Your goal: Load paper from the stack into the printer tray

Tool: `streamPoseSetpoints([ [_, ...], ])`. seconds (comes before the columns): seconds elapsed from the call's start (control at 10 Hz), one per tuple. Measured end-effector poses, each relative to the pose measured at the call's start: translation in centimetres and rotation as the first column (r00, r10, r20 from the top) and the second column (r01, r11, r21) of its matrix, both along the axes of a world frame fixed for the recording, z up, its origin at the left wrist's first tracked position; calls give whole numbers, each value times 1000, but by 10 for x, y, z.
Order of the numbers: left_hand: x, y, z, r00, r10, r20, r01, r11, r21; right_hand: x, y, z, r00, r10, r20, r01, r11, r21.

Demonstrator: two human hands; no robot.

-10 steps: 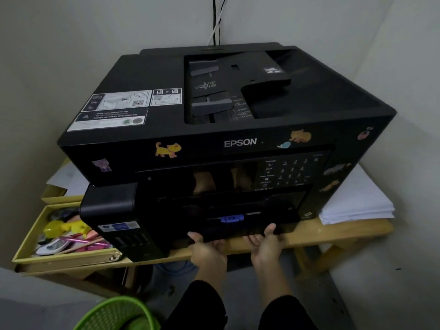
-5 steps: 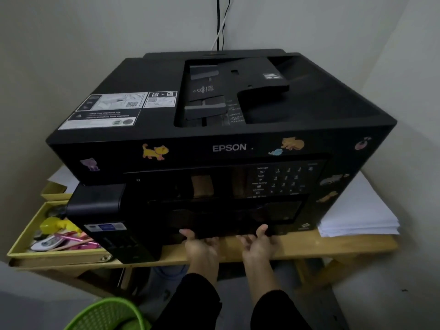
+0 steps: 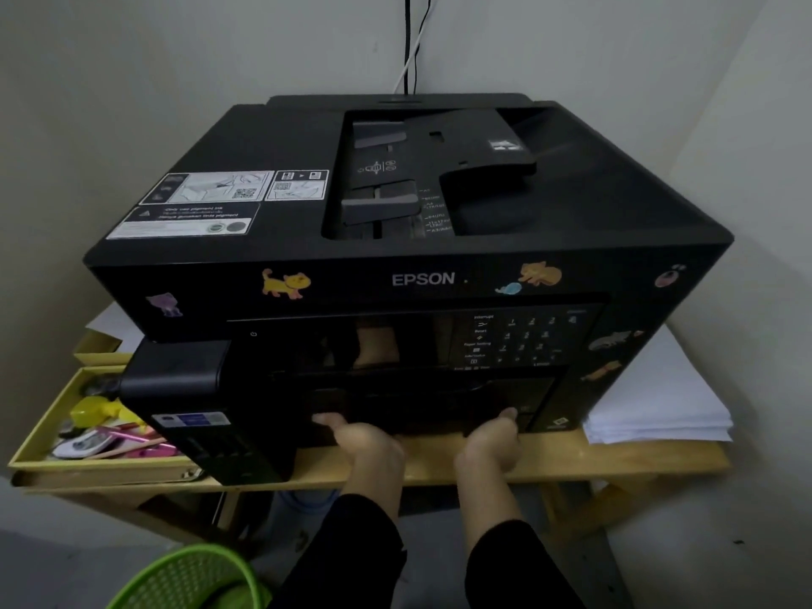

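Note:
A large black Epson printer (image 3: 422, 279) with animal stickers sits on a wooden table (image 3: 571, 459). Its paper tray (image 3: 422, 415) is at the bottom front and sits flush in the printer body. My left hand (image 3: 364, 441) presses the tray front left of centre, thumb stretched to the left. My right hand (image 3: 492, 441) presses it right of centre, thumb up against the front. Both hands hide part of the tray's lower edge. A stack of white paper (image 3: 659, 402) lies on the table just right of the printer.
A yellow tray (image 3: 39, 450) with pens and small items sits left of the printer, more paper (image 3: 110, 327) behind it. A green basket (image 3: 189, 582) stands on the floor at lower left. Walls close in behind and to the right. Cables (image 3: 413, 41) run up the back wall.
The tray stuck out with a blue tab showing one second ago; it has slid into the printer. Both hands moved forward with it and spread slightly apart.

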State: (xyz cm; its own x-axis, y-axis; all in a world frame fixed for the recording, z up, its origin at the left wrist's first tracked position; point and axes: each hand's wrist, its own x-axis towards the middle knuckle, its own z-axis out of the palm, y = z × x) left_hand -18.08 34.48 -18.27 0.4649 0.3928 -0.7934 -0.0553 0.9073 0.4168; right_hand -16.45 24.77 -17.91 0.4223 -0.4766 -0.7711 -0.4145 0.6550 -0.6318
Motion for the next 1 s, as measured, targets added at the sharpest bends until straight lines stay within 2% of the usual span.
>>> streamPoseSetpoints([
  [0.1,-4,-6,24,977,181,112,-175,983,-57,14,4,12,985,-55,164,15,972,236],
  [0.2,-4,-8,26,977,166,135,-163,986,-35,15,5,13,957,-53,285,-45,944,326],
  [0.3,-4,-5,28,977,160,140,-153,986,-60,13,4,13,949,-50,313,-64,937,343],
  [0.4,-12,-9,35,982,109,156,-109,994,-8,13,2,9,955,-8,297,-91,945,315],
  [0.5,-19,-4,34,991,30,128,-36,998,43,10,-1,9,971,97,217,-140,971,193],
  [0.6,-23,4,32,993,-116,-38,121,977,173,1,-6,17,972,208,108,-206,978,-26],
  [0.7,-25,0,37,944,-192,-269,284,887,364,-14,-10,25,925,378,38,-341,869,-358],
  [0.8,-39,-17,54,804,-307,-509,576,613,541,-25,-17,27,778,609,-155,-575,592,-564],
  [0.9,-48,-27,57,657,-372,-655,753,280,596,-32,-25,38,638,676,-370,-695,297,-655],
  [1.0,-59,-37,62,604,-299,-739,789,96,607,-45,-23,60,615,655,-440,-660,122,-741],
])
